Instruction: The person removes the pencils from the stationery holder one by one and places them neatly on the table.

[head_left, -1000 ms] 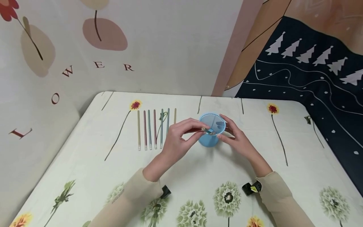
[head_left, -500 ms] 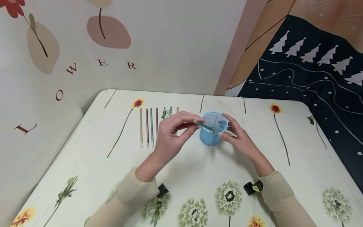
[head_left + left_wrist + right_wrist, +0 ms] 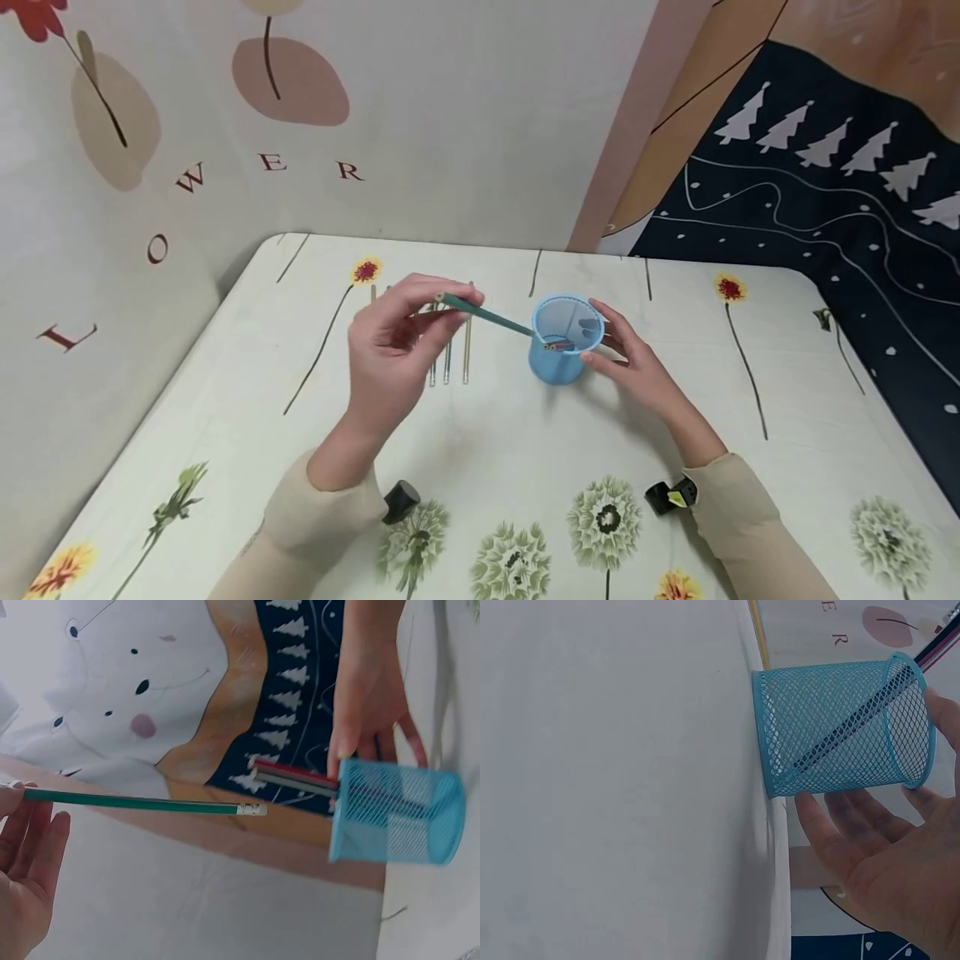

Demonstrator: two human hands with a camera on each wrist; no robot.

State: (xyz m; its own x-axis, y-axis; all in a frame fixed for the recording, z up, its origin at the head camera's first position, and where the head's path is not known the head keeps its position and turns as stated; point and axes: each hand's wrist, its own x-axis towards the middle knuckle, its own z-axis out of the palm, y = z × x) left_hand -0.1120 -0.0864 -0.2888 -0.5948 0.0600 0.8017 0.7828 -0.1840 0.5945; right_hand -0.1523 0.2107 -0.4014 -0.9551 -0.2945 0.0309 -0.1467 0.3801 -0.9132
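Between thumb and fingertips, my left hand pinches a green pencil near its unsharpened-looking end. Its white eraser end points toward the blue mesh pencil cup, and in the left wrist view a gap shows between eraser and cup. The cup stands upright on the table. My right hand holds it from the right, thumb at the rim and fingers along the mesh side. A few pencils, one of them red, lean inside the cup with their ends above the rim.
Several pencils lie in a row on the flower-printed tablecloth, partly hidden behind my left hand. A printed cloth wall rises at the table's far edge. A black wrist-camera mount sits at my left cuff.
My left hand has moved left and up from the cup, drawing the green pencil out; it was largely inside the cup before. My right hand stays at the cup.
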